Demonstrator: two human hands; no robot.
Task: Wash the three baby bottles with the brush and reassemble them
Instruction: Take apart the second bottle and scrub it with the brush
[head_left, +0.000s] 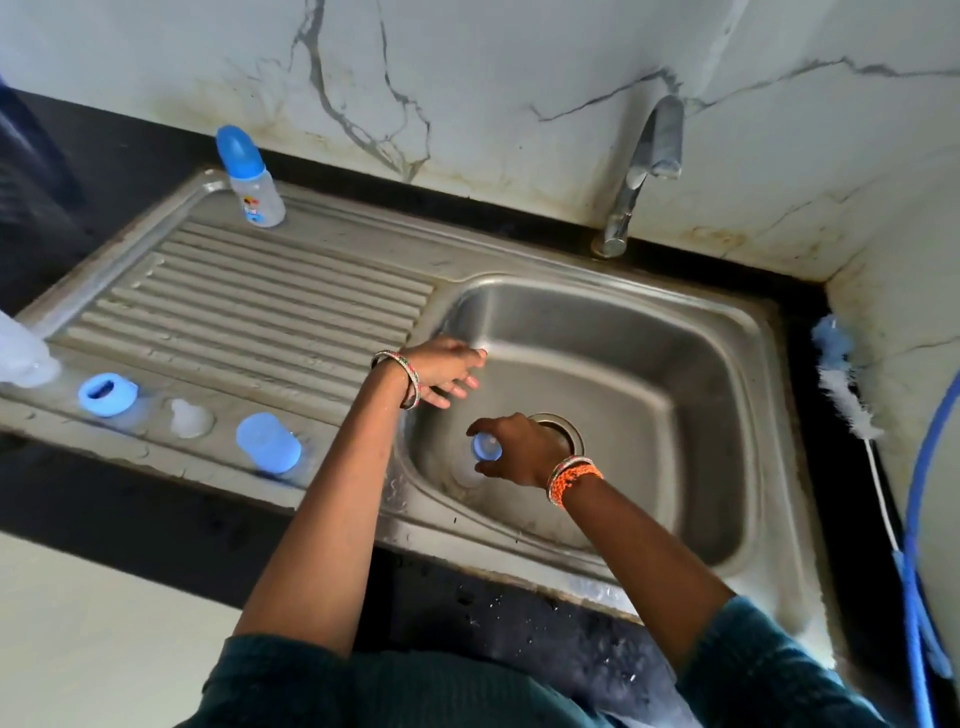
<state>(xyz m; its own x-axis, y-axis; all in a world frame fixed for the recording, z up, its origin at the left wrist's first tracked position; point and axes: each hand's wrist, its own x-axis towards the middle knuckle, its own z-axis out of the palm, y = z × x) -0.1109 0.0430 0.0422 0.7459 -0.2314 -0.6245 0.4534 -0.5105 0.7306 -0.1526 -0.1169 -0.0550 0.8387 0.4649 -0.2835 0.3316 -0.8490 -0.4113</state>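
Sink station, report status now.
Left hand open over the basin edge. Right hand grips a blue bottle part above the drain. One assembled bottle on the drainboard; brush right, untouched.

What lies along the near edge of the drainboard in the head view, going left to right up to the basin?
Blue collar ring → clear nipple → blue cap → right hand holding a bottle part over the sink.

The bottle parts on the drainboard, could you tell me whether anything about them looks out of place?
Nothing is damaged, but the blue ring, clear teat and blue cap sit loose along the drainboard's front edge, while one capped bottle stands assembled at its back.
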